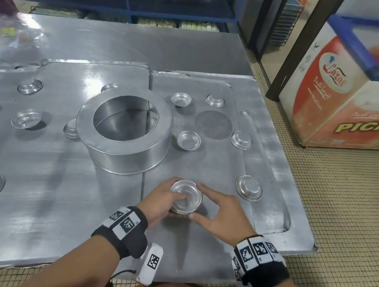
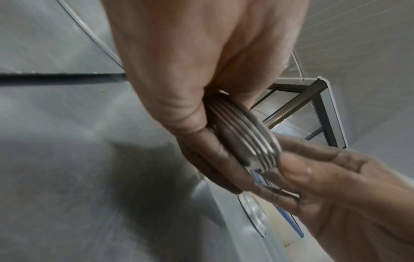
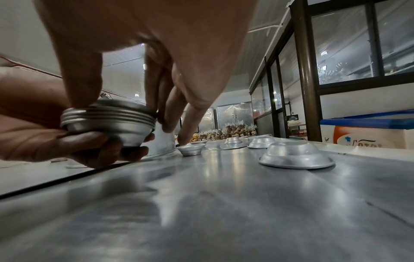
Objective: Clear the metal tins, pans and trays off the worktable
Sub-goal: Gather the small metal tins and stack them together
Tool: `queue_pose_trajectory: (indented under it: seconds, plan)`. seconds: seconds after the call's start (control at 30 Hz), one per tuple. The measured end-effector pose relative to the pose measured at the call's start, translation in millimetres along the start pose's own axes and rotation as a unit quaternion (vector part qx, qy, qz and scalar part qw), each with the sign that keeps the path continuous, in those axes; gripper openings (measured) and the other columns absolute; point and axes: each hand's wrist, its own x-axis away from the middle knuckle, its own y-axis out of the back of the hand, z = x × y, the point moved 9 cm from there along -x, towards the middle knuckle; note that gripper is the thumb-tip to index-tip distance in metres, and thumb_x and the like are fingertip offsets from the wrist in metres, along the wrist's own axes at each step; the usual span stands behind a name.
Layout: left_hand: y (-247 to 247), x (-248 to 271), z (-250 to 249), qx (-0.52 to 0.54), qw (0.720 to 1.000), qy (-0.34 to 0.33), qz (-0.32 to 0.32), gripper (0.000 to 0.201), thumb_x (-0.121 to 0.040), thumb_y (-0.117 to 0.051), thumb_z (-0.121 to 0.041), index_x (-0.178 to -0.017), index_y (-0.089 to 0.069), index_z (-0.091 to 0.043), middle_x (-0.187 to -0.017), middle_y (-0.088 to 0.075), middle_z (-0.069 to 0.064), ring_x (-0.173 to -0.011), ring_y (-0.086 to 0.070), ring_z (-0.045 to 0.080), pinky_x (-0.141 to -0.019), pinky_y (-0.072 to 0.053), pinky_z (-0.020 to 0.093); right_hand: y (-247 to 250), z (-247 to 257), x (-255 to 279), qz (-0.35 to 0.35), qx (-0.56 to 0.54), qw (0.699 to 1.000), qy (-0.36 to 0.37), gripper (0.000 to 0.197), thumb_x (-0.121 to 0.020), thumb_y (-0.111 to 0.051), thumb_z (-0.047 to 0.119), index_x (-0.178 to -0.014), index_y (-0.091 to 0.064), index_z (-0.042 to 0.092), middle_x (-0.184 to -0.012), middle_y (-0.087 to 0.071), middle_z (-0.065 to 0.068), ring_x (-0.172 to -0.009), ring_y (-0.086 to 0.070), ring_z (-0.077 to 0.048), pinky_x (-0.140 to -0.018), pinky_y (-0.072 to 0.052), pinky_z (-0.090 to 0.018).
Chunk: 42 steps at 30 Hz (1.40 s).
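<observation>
Left hand (image 1: 164,200) cups a nested stack of small tins (image 1: 185,197) from below, fingers curled round its base, held just above the bench (image 1: 42,208) near the front edge. Right of the stack, right hand (image 1: 220,213) pinches the stack's rim between thumb and fingers, seating the top tin. Behind the stack stands the big round pan (image 1: 127,135); loose tins lie either side of the pan, one upturned tin (image 1: 249,187) right of the stack. Step: gathering tins into the stack. Next, likely, right hand lets go and reaches for that upturned tin, flipping it to nest.
</observation>
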Motion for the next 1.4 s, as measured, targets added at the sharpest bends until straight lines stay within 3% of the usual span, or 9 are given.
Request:
queue_pose_trajectory:
  seconds: [0.17, 0.33, 0.43, 0.53, 0.83, 0.9, 1.03, 1.2, 1.4]
  plan:
    - [-1.5, -3.9, 1.1, -0.012, 1.000, 0.015, 0.003, 0.035, -0.092, -0.052, 0.011, -0.122, -0.059, -0.007, -0.107, -0.066, 0.018, -0.094, -0.068, 0.036, -0.086, -0.057, 0.062, 18.7, -32.5, -13.4, 0.011, 0.103, 0.994, -0.043, 0.079, -0.080, -0.078, 0.026, -0.149, -0.041, 0.023, -0.147, -0.048, 0.008, -0.138, -0.041, -0.008, -0.113, -0.022, -0.011]
    - [3.1, -6.7, -0.4, -0.010, 1.000, 0.019, -0.011, 0.036, -0.092, -0.052, 0.011, -0.122, -0.059, -0.008, -0.109, -0.065, 0.018, -0.094, -0.067, 0.035, -0.088, -0.054, 0.065, 69.8, -81.9, -23.2, -0.117, 0.290, 0.939, -0.140, 0.063, -0.082, -0.070, 0.027, -0.137, -0.050, 0.005, -0.139, -0.054, -0.011, -0.136, -0.038, -0.032, -0.116, -0.031, -0.039]
    - [4.4, -6.0, -0.3, -0.001, 1.000, 0.019, -0.016, 0.037, -0.092, -0.052, 0.011, -0.123, -0.059, -0.008, -0.111, -0.065, 0.018, -0.094, -0.067, 0.034, -0.086, -0.056, 0.063, 82.2, -106.1, -21.6, -0.102, 0.341, 0.911, -0.210, 0.070, -0.078, -0.069, 0.044, -0.134, -0.051, 0.006, -0.135, -0.054, -0.011, -0.131, -0.041, -0.029, -0.117, -0.027, -0.036]
    - [4.6, -3.5, -0.2, 0.004, 1.000, 0.015, -0.015, 0.034, -0.092, -0.054, 0.010, -0.120, -0.061, -0.010, -0.110, -0.065, 0.018, -0.093, -0.069, 0.033, -0.084, -0.058, 0.059, 84.9, -117.0, -20.3, -0.093, 0.332, 0.909, -0.235, 0.063, -0.073, -0.071, 0.049, -0.121, -0.060, 0.010, -0.119, -0.061, -0.007, -0.119, -0.050, -0.026, -0.108, -0.036, -0.035]
    - [16.3, 4.7, 2.9, 0.009, 0.999, 0.017, -0.027, 0.035, -0.091, -0.053, 0.009, -0.119, -0.062, -0.010, -0.110, -0.065, 0.020, -0.092, -0.069, 0.036, -0.081, -0.060, 0.056, 82.9, -92.7, -20.4, -0.157, 0.254, 0.936, -0.186, 0.048, -0.070, -0.081, 0.026, -0.105, -0.058, 0.002, -0.099, -0.062, -0.017, -0.096, -0.058, -0.037, -0.091, -0.045, -0.044]
    - [22.4, 7.2, 2.2, 0.011, 0.999, 0.016, -0.037, 0.034, -0.092, -0.053, 0.009, -0.118, -0.063, -0.011, -0.109, -0.066, 0.019, -0.091, -0.069, 0.036, -0.082, -0.060, 0.057, 78.9, -84.7, -21.2, -0.183, 0.179, 0.950, -0.178, 0.052, -0.069, -0.083, 0.027, -0.109, -0.057, 0.006, -0.105, -0.060, -0.015, -0.099, -0.057, -0.035, -0.086, -0.048, -0.041]
    - [36.0, 14.2, 2.1, 0.022, 0.998, 0.022, -0.059, 0.032, -0.092, -0.052, 0.007, -0.118, -0.062, -0.010, -0.106, -0.067, 0.019, -0.086, -0.070, 0.034, -0.076, -0.061, 0.049, 51.4, -53.0, -32.1, -0.156, 0.066, 0.977, -0.126, 0.074, -0.069, -0.086, 0.032, -0.132, -0.048, 0.022, -0.123, -0.047, -0.002, -0.105, -0.057, -0.021, -0.094, -0.049, -0.033]
    - [51.7, 26.7, 1.4, 0.089, 0.993, 0.027, -0.067, 0.020, -0.101, -0.059, -0.019, -0.116, -0.064, -0.008, -0.116, -0.066, 0.020, -0.090, -0.069, 0.034, -0.083, -0.060, 0.056, 9.2, 4.8, -43.4, -0.101, -0.002, 0.995, -0.017, 0.070, -0.068, -0.085, 0.036, -0.128, -0.051, 0.031, -0.122, -0.047, 0.011, -0.107, -0.056, -0.002, -0.098, -0.051, -0.030]
    - [74.2, 44.4, -4.9, 0.104, 0.993, 0.022, -0.058, 0.043, -0.102, -0.052, -0.045, -0.128, -0.061, -0.012, -0.122, -0.071, 0.016, -0.100, -0.071, 0.029, -0.082, -0.061, 0.048, -39.2, 55.3, -45.9, -0.042, -0.071, 0.996, 0.037, 0.069, -0.068, -0.089, 0.028, -0.125, -0.049, 0.022, -0.119, -0.059, 0.010, -0.112, -0.060, -0.007, -0.101, -0.050, -0.031]
